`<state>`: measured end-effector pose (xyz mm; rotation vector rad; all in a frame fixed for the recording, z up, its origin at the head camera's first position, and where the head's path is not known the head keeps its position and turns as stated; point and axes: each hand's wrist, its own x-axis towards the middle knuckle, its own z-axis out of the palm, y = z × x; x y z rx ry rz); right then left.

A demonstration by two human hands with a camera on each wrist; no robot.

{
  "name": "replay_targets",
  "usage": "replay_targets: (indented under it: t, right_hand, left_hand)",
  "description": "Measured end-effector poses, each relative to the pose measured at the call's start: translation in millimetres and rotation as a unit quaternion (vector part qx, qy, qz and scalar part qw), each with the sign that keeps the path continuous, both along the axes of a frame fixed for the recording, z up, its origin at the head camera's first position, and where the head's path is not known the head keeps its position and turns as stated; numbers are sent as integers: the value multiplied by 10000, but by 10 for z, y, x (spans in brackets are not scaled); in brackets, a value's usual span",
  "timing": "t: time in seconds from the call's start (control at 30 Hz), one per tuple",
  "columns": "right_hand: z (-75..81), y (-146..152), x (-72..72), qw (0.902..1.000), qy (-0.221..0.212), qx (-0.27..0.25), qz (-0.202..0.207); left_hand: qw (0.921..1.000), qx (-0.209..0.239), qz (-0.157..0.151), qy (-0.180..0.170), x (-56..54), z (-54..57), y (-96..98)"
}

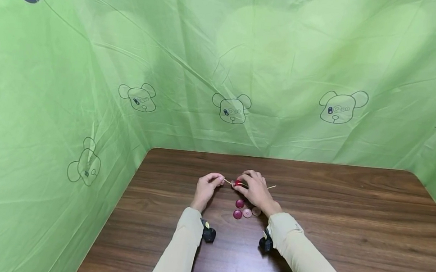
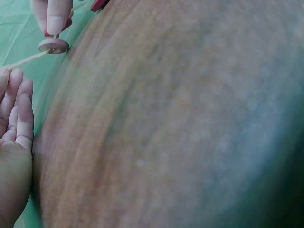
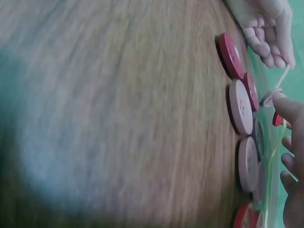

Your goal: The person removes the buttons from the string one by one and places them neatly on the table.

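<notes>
My left hand (image 1: 207, 188) pinches one end of a thin pale string (image 2: 29, 60) between thumb and fingertips. The string runs to a pale pink button (image 2: 53, 46) threaded on it, close by the fingertips of my right hand (image 1: 254, 189). Those fingertips grip a red button (image 1: 238, 183) right beside the pink one. Beyond the right hand the string's other end sticks out to the right. In the right wrist view the red button (image 3: 277, 118) shows under the thumb, with the string hanging down past it; the fingers partly hide it.
Several loose buttons lie on the brown wooden table (image 1: 353, 234) just in front of the hands, among them a magenta button (image 1: 239, 203) and a pink button (image 1: 247, 213). A green printed curtain (image 1: 187, 123) hangs behind the table and along its left side.
</notes>
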<state>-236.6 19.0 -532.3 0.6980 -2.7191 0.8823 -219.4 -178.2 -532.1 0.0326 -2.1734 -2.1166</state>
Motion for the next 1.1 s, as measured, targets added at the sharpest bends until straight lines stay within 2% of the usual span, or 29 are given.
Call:
replay_targets:
  t: [0.07,0.2,0.5,0.77,1.1]
  right_hand:
    - [1,31,-1,10000,18,-81,5]
    - [0,92,2,9998,62,-182,4]
    - [0,223,6,9997,106,-189,-74]
    - [23,346,1,9997,66,-177,-137]
    - [17,520,-13,9996,133,-67,-241]
  left_hand:
    - [10000,7,-22,-37,0,-2,-2]
    - [9998,30,-182,-25,55,112,1]
    - [10000,80,44,20,-64,-115,2]
    - [9998,-93,172,54,-64,-127,15]
    - [9999,46,90,-96,-75,-137,8]
